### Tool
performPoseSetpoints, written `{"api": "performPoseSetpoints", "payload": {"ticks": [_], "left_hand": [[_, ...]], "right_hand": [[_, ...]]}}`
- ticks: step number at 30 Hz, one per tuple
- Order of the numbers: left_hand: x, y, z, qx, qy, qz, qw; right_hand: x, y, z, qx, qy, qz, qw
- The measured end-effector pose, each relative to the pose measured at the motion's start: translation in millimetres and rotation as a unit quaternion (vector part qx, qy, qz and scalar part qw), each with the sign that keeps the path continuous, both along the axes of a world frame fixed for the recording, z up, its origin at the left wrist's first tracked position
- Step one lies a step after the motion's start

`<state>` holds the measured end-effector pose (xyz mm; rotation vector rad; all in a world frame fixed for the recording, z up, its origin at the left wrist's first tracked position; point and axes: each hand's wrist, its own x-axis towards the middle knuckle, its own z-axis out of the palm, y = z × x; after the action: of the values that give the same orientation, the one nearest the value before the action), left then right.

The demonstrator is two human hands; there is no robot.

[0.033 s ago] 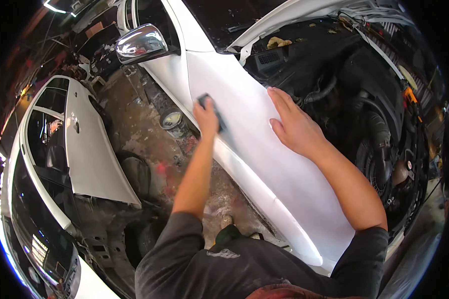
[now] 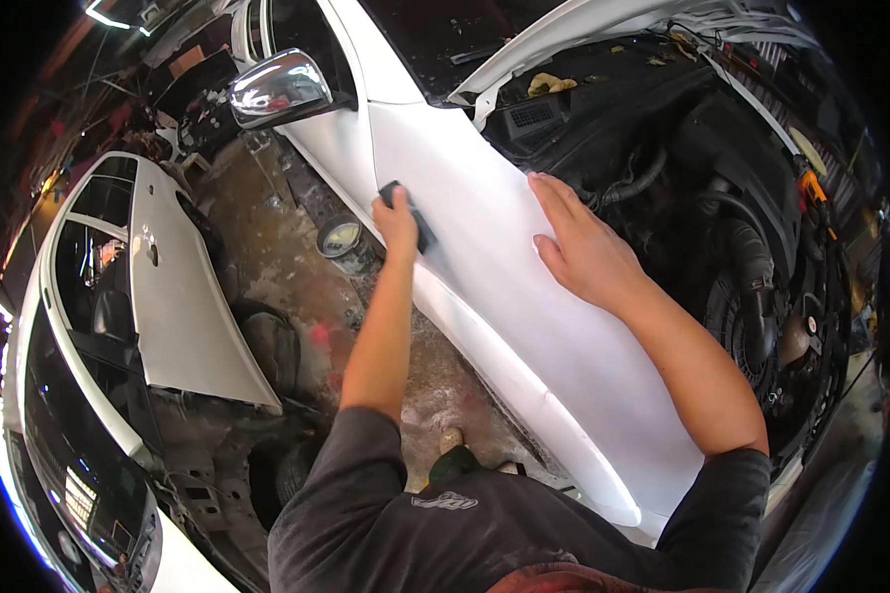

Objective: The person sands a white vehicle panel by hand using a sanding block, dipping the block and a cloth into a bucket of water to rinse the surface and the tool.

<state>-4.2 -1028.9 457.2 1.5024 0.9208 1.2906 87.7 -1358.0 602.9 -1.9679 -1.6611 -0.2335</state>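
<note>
Nothing has moved since the earlier frame: both hands and the block sit where they were.

Nearest to me, my dark grey sleeves and the lower end of the white front fender [image 2: 564, 395]. It reads flat and matt along its length, no gloss or reflections, so I judge the surface is in primer or already rubbed down. I can't pick out a boundary between worked and unworked areas; how much is left I cannot tell. The block is at the upper, door-side end of the panel, so my guess is that end is the part in hand.

Left hand [image 2: 398, 222]: fingers curled closed around a small dark sanding block [image 2: 410, 210], pressing it against the fender near its outer edge, just below the door seam. Only the block's top corner and right edge show past the knuckles.

Right hand [image 2: 578, 247]: fingers stretched out, slightly spread, palm flat on the fender close to the engine-bay edge. It holds nothing, just bears on the panel.

Further out: chrome side mirror [image 2: 279, 89] above the left hand, open engine bay [image 2: 742, 217] to the right with hoses and dark parts, bonnet raised. On the stained floor [image 2: 267, 257] to the left, a round headlamp unit [image 2: 340, 237], and a second white car [image 2: 168, 296] beyond.
</note>
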Motion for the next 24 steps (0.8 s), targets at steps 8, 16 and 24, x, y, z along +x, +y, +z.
{"api": "performPoseSetpoints", "payload": {"ticks": [8,16,24], "left_hand": [[15,-179,-49,0.209,0.064,-0.065,0.974],[37,4,35,0.099,0.025,-0.011,0.995],[14,-134,-5,0.341,0.025,-0.108,0.933]], "right_hand": [[26,-20,-16,-0.012,-0.003,-0.052,0.999],[8,-2,-9,0.009,-0.012,-0.017,1.0],[19,-14,-11,-0.002,-0.029,-0.05,0.998]]}}
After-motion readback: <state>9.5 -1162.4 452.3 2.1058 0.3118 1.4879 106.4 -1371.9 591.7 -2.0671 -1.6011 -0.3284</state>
